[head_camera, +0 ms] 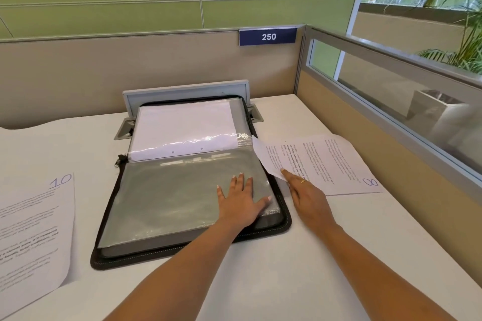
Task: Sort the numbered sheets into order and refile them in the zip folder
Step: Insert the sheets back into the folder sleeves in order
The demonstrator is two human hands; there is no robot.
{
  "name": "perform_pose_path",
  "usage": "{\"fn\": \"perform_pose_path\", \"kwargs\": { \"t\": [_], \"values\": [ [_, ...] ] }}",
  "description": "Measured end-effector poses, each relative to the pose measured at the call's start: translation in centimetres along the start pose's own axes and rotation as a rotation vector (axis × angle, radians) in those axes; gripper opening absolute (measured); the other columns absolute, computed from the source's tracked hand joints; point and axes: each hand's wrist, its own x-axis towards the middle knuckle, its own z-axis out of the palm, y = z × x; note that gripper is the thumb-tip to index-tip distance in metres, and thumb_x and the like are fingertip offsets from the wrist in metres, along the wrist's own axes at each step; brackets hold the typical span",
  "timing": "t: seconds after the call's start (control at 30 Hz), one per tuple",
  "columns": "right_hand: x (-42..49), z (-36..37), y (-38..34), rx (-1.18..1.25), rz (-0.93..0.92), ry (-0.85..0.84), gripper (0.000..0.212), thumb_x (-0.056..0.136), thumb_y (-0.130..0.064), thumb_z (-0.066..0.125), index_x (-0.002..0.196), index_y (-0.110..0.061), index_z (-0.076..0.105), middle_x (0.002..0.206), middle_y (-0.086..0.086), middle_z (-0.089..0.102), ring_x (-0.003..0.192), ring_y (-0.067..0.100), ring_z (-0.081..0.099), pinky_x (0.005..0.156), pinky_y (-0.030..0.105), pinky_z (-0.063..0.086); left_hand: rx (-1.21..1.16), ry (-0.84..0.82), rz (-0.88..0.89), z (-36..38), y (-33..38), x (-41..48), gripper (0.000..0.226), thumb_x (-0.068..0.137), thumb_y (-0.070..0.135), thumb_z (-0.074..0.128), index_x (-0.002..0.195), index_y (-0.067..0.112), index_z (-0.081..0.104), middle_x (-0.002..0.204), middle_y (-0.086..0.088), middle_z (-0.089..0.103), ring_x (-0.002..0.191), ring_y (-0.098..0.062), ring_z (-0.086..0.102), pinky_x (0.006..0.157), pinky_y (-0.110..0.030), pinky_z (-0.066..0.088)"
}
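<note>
A black zip folder (285, 219) lies open in the middle of the white desk. Its far half holds white sheets in clear sleeves (182, 128); its near half shows a stack of empty grey plastic sleeves (169, 200). My left hand (242, 198) lies flat with spread fingers on the near sleeves at their right edge. My right hand (305, 193) reaches with straight fingers to the corner of the printed sheet numbered 8 (328, 161), which lies to the right of the folder. A sheet numbered 10 (31, 224) lies at the desk's left.
A grey cable hatch (182, 94) stands raised behind the folder. Beige partition walls close the desk at the back and right, with a blue sign reading 250 (268, 37). A glass panel and plants are at the far right.
</note>
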Motion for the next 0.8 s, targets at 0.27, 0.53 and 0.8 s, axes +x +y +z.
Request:
{"fn": "perform_pose_path", "kwargs": {
  "t": [0.27,0.53,0.8],
  "values": [
    [-0.33,-0.33,-0.13,0.017,0.019,0.079,0.042,0.094,-0.027,0.04,0.132,-0.013,0.053,0.128,0.011,0.059,0.115,0.031,0.059,0.093,0.035,0.043,0.095,0.032,-0.002,0.28,0.28,0.07,0.055,0.101,0.047,0.018,0.151,0.028,0.008,0.16,0.001,-0.002,0.147,-0.02,-0.004,0.114,-0.053,0.0],
    [-0.18,-0.67,-0.59,-0.018,0.009,0.073,0.053,0.09,-0.035,0.026,0.129,-0.017,0.057,0.125,0.004,0.061,0.111,0.024,0.062,0.09,0.039,0.05,-0.159,0.168,-0.031,0.6,-0.45,-0.23,0.045,0.104,0.033,0.02,0.148,0.027,0.026,0.156,0.009,0.019,0.146,-0.011,0.008,0.116,-0.043,-0.001],
    [0.09,-0.06,0.19,-0.127,-0.124,-0.036,0.043,0.087,-0.013,0.048,0.126,-0.023,0.06,0.119,0.004,0.066,0.098,0.02,0.068,0.068,0.035,0.06,-0.362,0.219,-0.072,0.3,-0.58,-0.31,0.044,0.104,0.032,0.021,0.146,0.023,0.031,0.152,0.006,0.031,0.144,-0.011,0.017,0.117,-0.039,0.001]
  ]
}}
